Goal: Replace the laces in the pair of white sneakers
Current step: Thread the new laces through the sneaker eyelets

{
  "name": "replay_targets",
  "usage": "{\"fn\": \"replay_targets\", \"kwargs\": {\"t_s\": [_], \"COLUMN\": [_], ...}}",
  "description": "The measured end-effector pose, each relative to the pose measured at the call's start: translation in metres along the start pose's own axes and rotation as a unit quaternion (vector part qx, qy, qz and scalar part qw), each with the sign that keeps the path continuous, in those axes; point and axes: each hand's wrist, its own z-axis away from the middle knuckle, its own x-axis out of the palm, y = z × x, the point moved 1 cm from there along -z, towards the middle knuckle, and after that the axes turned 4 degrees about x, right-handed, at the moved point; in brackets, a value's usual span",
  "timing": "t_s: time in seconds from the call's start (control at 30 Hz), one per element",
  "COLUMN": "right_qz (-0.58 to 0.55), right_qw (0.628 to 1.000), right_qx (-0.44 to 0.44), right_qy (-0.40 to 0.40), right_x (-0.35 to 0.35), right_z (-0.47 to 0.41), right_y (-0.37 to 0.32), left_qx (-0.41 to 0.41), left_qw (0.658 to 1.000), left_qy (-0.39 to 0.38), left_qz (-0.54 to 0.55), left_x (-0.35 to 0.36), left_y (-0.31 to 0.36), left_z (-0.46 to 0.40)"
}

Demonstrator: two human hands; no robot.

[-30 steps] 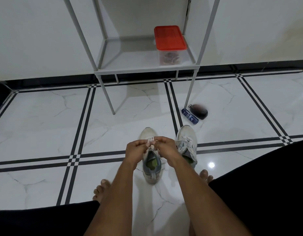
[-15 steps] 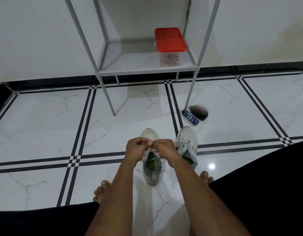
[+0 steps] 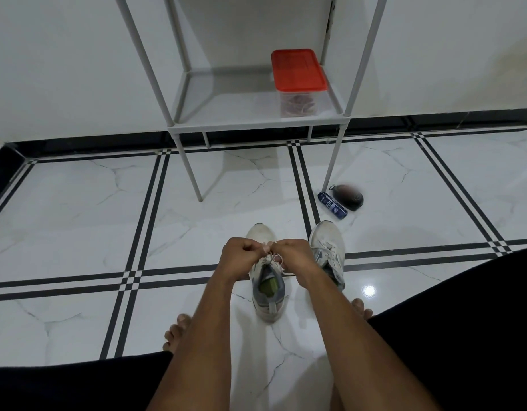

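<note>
Two white sneakers stand side by side on the marble floor, toes pointing away from me. Over the tongue of the left sneaker my left hand and my right hand meet, fingers curled, each pinching the white lace of that shoe. Loops of the lace hang below my knuckles. The right sneaker stands just beyond my right wrist, laced, untouched.
A white metal rack stands against the wall, with a red-lidded clear box on its shelf. By its right front leg lie a blue packet and a dark round pouch. My bare feet flank the shoes.
My hands have drawn slightly closer together over the left sneaker's lace. The view has tilted a little; the shoes have not moved.
</note>
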Motion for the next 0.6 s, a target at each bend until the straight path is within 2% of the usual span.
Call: {"fn": "replay_targets", "kwargs": {"t_s": [0.1, 0.17, 0.27, 0.33, 0.4, 0.43, 0.47, 0.5, 0.57, 0.6], "right_qz": [0.051, 0.081, 0.106, 0.117, 0.113, 0.117, 0.123, 0.129, 0.137, 0.141], "right_qw": [0.998, 0.995, 0.991, 0.990, 0.991, 0.991, 0.990, 0.988, 0.984, 0.982], "right_qx": [-0.038, -0.052, -0.066, -0.074, -0.068, -0.066, -0.072, -0.085, -0.112, -0.121], "right_qy": [-0.018, -0.028, -0.039, -0.031, -0.017, -0.013, -0.009, -0.005, 0.006, 0.013], "right_x": [-0.007, -0.010, -0.010, -0.011, -0.011, -0.010, -0.008, -0.007, -0.006, -0.007], "right_z": [0.002, 0.003, 0.003, 0.003, 0.003, 0.004, 0.005, 0.005, 0.004, 0.006], "right_y": [-0.004, -0.005, -0.005, -0.003, -0.002, -0.001, 0.000, 0.001, 0.002, 0.001], "left_qx": [-0.011, -0.005, 0.030, 0.025, 0.018, 0.013, 0.010, -0.009, -0.092, -0.146], "left_qw": [1.000, 1.000, 0.989, 0.972, 0.941, 0.933, 0.939, 0.960, 0.995, 0.987], "left_qy": [0.009, -0.019, -0.066, -0.068, -0.051, -0.042, -0.033, -0.027, 0.005, 0.024], "left_qz": [0.004, -0.023, -0.132, -0.222, -0.334, -0.356, -0.342, -0.279, -0.045, 0.067], "left_x": [0.000, 0.000, 0.006, 0.010, 0.013, 0.016, 0.019, 0.023, 0.028, 0.028], "left_y": [-0.005, -0.007, -0.009, -0.008, -0.012, -0.012, -0.012, -0.012, -0.013, -0.011], "left_z": [-0.003, -0.005, -0.006, -0.003, -0.001, 0.002, 0.004, 0.004, 0.003, 0.005]}}
